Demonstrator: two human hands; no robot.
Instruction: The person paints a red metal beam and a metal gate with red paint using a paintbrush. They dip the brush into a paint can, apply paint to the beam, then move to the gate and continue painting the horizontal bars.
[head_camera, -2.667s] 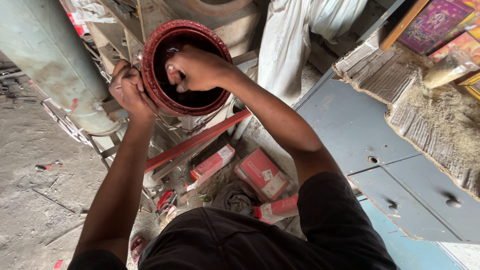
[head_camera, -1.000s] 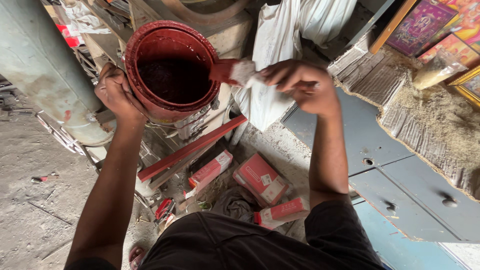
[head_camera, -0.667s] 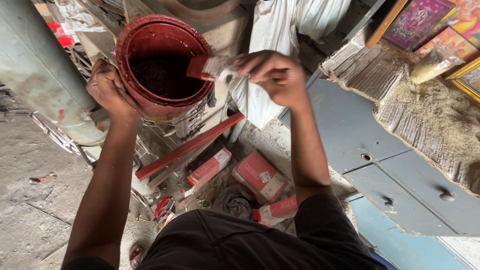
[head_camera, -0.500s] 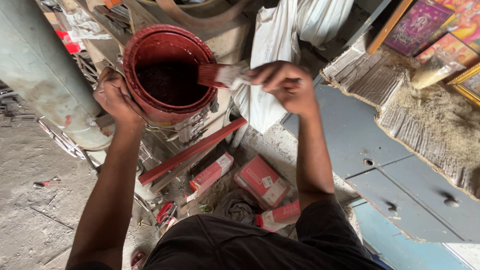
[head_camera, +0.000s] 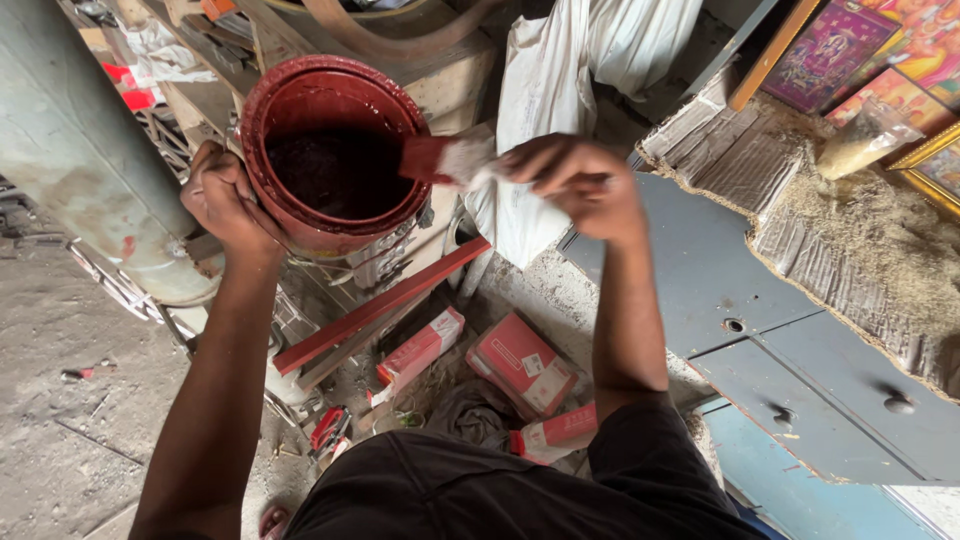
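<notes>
Your left hand (head_camera: 225, 200) grips the red paint can (head_camera: 335, 150) by its rim while your right hand (head_camera: 575, 180) pinches the brush (head_camera: 450, 160) over the opening, bristles red, painting apparently yet to begin

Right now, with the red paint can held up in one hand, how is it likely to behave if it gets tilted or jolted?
The red paint can holds dark liquid, so it is probably heavy for its size and apt to slosh or spill if tipped. Only the left hand grips its side, so a jolt could twist it loose. Its rim looks wet with paint, so likely slippery. The right hand holds a brush over it.
</notes>
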